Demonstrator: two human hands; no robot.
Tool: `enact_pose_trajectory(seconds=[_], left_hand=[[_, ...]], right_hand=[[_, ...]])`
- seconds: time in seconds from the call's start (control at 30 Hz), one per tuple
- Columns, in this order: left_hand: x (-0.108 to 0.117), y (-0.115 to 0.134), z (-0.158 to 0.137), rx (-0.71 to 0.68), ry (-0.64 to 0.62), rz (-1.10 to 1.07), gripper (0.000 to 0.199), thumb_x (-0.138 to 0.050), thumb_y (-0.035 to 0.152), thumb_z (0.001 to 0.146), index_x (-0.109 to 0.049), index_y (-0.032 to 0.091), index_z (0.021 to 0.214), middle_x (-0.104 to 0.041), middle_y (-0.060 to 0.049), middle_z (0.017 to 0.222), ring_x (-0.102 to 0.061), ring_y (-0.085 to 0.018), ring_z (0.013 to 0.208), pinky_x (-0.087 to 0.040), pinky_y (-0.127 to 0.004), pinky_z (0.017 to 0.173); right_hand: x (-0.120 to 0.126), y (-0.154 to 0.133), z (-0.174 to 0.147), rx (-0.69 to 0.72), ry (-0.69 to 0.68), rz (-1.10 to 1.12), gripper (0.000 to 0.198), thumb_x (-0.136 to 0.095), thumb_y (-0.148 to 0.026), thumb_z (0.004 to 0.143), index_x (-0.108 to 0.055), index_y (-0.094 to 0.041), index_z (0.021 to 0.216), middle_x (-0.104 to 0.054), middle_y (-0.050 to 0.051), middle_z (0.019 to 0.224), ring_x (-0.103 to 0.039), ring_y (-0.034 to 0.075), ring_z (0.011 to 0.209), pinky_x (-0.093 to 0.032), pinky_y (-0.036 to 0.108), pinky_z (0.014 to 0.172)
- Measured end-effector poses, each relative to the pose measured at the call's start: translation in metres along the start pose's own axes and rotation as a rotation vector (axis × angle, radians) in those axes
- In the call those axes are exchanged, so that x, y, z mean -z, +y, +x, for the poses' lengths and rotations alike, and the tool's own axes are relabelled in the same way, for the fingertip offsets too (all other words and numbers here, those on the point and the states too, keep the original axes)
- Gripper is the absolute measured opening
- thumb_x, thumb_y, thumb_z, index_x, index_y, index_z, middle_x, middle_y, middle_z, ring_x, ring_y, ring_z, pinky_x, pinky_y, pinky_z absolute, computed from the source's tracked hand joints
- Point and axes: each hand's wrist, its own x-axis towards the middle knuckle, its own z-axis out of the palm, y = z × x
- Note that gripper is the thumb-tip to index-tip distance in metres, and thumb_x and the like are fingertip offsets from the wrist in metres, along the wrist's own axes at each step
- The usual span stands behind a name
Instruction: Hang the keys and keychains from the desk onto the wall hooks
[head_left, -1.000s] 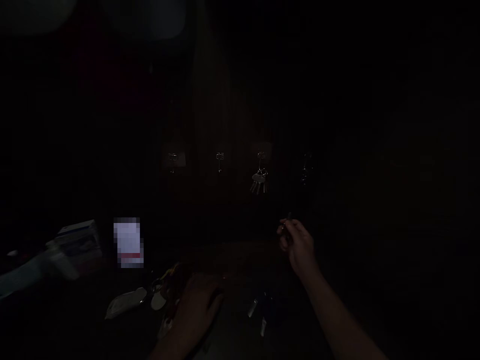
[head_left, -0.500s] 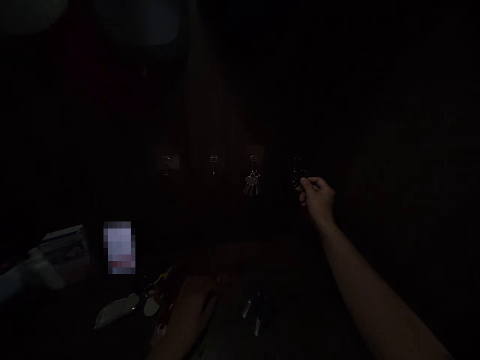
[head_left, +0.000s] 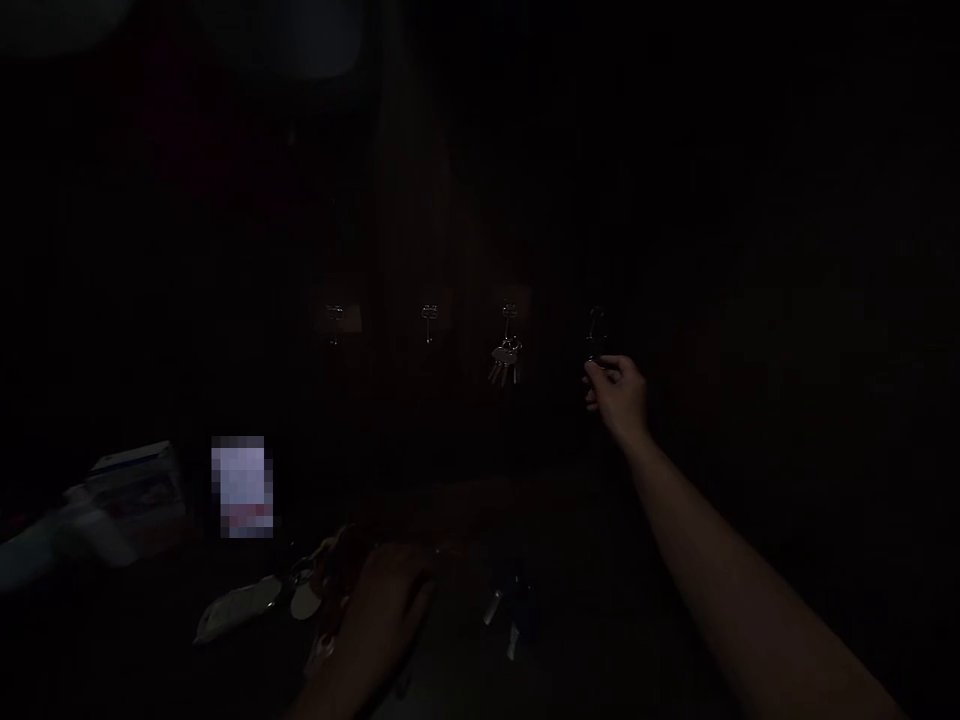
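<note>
The scene is very dark. My right hand [head_left: 619,390] is raised at the right, thumb and fingertips pinched together just under a thin metal hook [head_left: 596,320]. Whatever sits in that pinch is too dark to make out. Left of it, a bunch of keys [head_left: 505,362] with an oval tag hangs from another hook [head_left: 509,312]. My left hand [head_left: 386,595] rests low on the dark surface, its fingers mostly hidden in shadow. Beside it lies a cluster of keychains with a long pale fob [head_left: 238,608] and a round tag [head_left: 304,601].
Two more wall hooks, one on the far left [head_left: 334,315] and one nearer the middle [head_left: 429,315], have nothing on them. Loose keys with dark heads [head_left: 513,640] lie on the surface. A white box [head_left: 139,490] and a blurred bright panel [head_left: 244,485] stand at the left.
My right hand has shifted slightly left, and the dark item at its fingertips shows less. The hook above it shows more clearly. My left hand has hardly moved.
</note>
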Motion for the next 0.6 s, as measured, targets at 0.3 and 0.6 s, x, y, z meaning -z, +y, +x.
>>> enact_pose_trajectory(seconds=[0.3, 0.6], left_hand=[[-0.005, -0.003, -0.001, -0.004, 0.048, 0.014, 0.022, -0.050, 0.017, 0.080, -0.065, 0.026, 0.095, -0.067, -0.004, 0.100, -0.057, -0.024, 0.096, -0.041, -0.041, 0.085], [-0.002, -0.002, -0.001, -0.017, 0.038, 0.010, 0.025, -0.050, 0.015, 0.079, -0.064, 0.026, 0.096, -0.067, -0.003, 0.103, -0.057, -0.023, 0.097, -0.040, -0.040, 0.087]], right_hand=[[-0.005, 0.032, -0.027, 0.031, 0.083, -0.028, 0.048, -0.062, -0.039, 0.064, -0.048, -0.019, 0.106, -0.055, -0.001, 0.075, -0.057, 0.014, 0.060, -0.047, 0.026, 0.053], [-0.010, 0.082, -0.068, -0.171, -0.037, 0.033, 0.058, -0.063, -0.045, 0.058, -0.050, -0.016, 0.107, -0.061, 0.002, 0.074, -0.061, 0.017, 0.063, -0.047, 0.030, 0.060]])
